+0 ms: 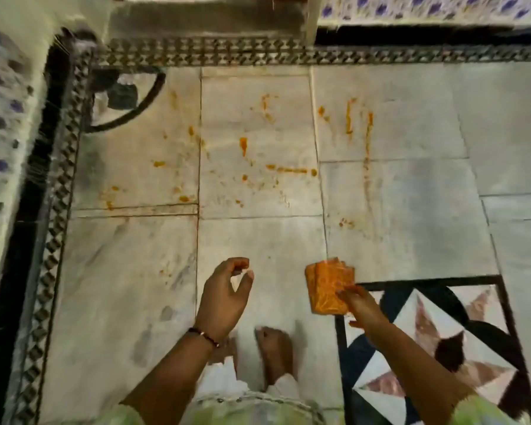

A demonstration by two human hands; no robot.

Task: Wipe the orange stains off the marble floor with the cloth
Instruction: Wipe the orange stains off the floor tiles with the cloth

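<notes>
Orange stains (288,170) streak and dot the pale marble floor (411,194) across the middle of the head view, from the left slab to the slab on the right. My right hand (359,302) holds a folded orange cloth (328,286) in the air, well short of the stains. My left hand (224,296) hovers beside it with fingers loosely curled, holding nothing. A thin bracelet sits on the left wrist.
My bare foot (276,354) stands on the floor below the hands. A black, white and brown star inlay (426,332) lies at the lower right. A patterned dark border (196,52) runs along the far and left edges, under tiled walls (3,133).
</notes>
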